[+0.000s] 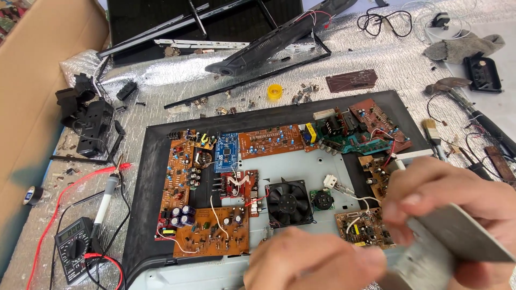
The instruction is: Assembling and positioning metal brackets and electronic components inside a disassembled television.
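My right hand [451,209] pinches flat grey metal plate [457,236] at near right corner of black tray [141,215]. My left hand [312,260] curled, touches plate's end. Blurry hands hide boards below. Brown circuit boards [209,231], black round fan [290,202] near. Crinkly silver sheet [376,59] under all.

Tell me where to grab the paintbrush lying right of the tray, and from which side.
Grip the paintbrush by its pale handle, coming from above: it lies flat on the foil mat, bristles pointing away, its handle end near the right hand. Handle looks partly hidden there.
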